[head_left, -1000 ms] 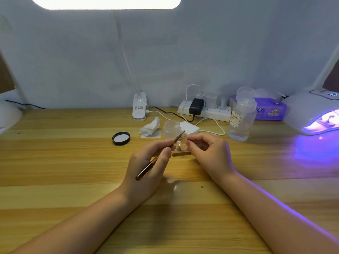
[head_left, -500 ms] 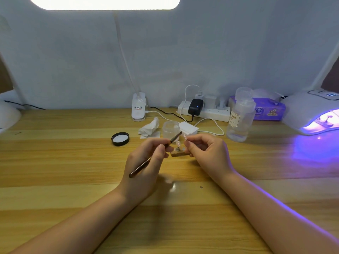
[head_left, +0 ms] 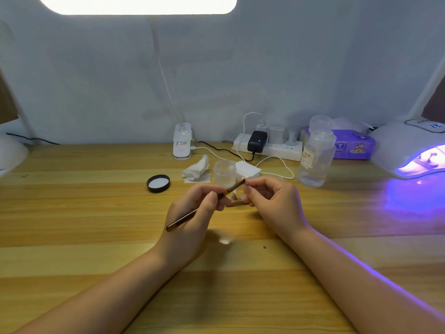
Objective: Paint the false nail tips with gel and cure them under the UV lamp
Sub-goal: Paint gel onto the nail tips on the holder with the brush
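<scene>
1. Pinching a small nail tip (head_left: 243, 183) between thumb and forefinger, the right hand (head_left: 274, 203) holds it up just above the wooden table (head_left: 72, 225); the tip is tiny and partly hidden, so its colour and coating cannot be told.
2. Curled round a thin brown brush (head_left: 204, 206), the left hand (head_left: 192, 218) grips it between thumb and fingers, its dark bristle end slanting up and right to the nail tip, touching it or nearly so.
3. Below the two hands, between the fingertips, sits a small wooden stand (head_left: 237, 202) on the table with little upright pegs; what the pegs carry is too small to tell.
4. Just behind the hands stands a small clear jar (head_left: 224, 173), open, and to its left lies a crumpled white tissue (head_left: 197, 168) and, further left, a black lid (head_left: 158, 183) lying top down.
5. A clear pump bottle (head_left: 315, 155) with a label stands to the right of the jar.
6. At the far right edge a white curing lamp (head_left: 409, 145) glows purple, throwing violet light on the table and along the right forearm.
7. Along the back wall are a white power strip (head_left: 286, 150) with a black plug, a purple tissue pack (head_left: 356, 145), and the white base of a desk lamp (head_left: 182, 143).
</scene>
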